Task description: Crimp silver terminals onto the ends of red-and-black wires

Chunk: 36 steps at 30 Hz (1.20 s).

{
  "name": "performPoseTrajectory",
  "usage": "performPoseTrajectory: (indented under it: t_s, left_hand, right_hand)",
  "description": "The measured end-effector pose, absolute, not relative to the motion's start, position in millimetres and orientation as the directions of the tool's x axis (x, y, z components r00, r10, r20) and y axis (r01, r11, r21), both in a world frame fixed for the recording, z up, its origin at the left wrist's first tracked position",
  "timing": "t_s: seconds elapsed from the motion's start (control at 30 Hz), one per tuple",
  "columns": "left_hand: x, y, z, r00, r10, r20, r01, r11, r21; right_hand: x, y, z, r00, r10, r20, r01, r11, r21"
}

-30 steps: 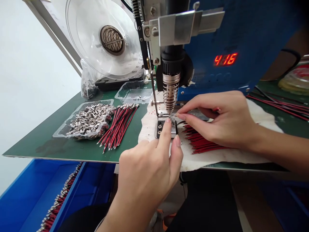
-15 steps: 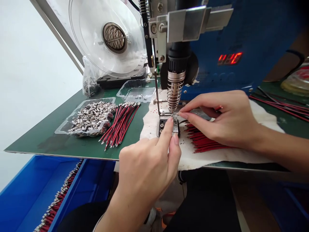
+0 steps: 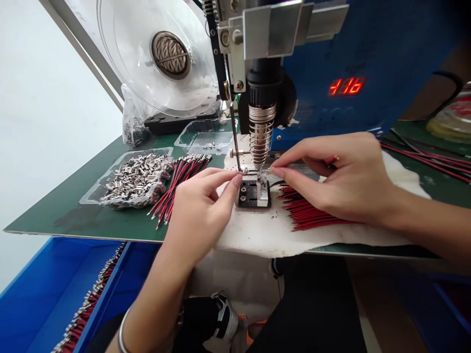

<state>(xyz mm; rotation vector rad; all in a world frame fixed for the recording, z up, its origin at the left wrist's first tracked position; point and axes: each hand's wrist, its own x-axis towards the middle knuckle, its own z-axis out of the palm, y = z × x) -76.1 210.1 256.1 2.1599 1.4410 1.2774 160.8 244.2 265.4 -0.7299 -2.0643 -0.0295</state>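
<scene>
A small black and silver fixture block (image 3: pixel 253 193) sits on a white cloth (image 3: pixel 265 230) under the coiled tip of a soldering head (image 3: pixel 261 139). My right hand (image 3: pixel 338 179) rests over a bundle of red and black wires (image 3: pixel 307 213), its thumb and forefinger pinched on a thin wire end held at the fixture under the tip. My left hand (image 3: pixel 200 206) hovers just left of the fixture, fingers curled, forefinger and thumb close together; nothing shows between them.
A clear tray of small metal terminals (image 3: pixel 138 179) and a loose bundle of red and black wires (image 3: pixel 180 184) lie on the green bench (image 3: pixel 73 211). A clear solder reel (image 3: pixel 162 54) stands behind. The blue machine shows red digits (image 3: pixel 346 87). A blue bin (image 3: pixel 44 304) with finished wires sits below.
My left hand has lifted off the fixture block and drawn back to its left. The right hand has stayed pinched at the soldering tip.
</scene>
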Motion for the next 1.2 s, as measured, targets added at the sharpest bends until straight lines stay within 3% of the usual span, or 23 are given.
performPoseTrajectory:
  t_s: [0.07,0.17,0.5,0.83,1.07,1.2]
  left_hand:
    - [-79.4,221.6,258.9,0.183,0.885,0.429,0.536,-0.455,0.711]
    - [-80.4,228.5,264.3,0.246,0.892,0.380,0.490,-0.453,0.745]
    - [-81.8,230.4,273.9,0.317,0.840,0.440,0.489,-0.542,0.683]
    - [-75.5,227.6,269.5,0.271,0.834,0.481,0.484,-0.550,0.680]
    - [-76.2,228.3,265.5,0.324,0.758,0.566,0.579,-0.632,0.515]
    - [-77.0,227.4,262.5,0.324,0.765,0.556,0.573,-0.626,0.528]
  right_hand:
    - [160.5,243.3,266.8,-0.403,0.484,0.777,0.502,0.826,-0.254]
    - [161.0,242.7,267.6,-0.401,0.489,0.775,0.500,0.826,-0.262]
    - [161.3,244.1,267.6,-0.388,0.516,0.764,0.493,0.816,-0.301]
    - [158.2,239.6,274.3,-0.369,0.594,0.715,0.538,0.764,-0.356]
    - [160.4,240.9,269.5,-0.383,0.577,0.721,0.544,0.772,-0.329]
    - [159.1,242.9,267.1,-0.390,0.578,0.717,0.521,0.780,-0.346]
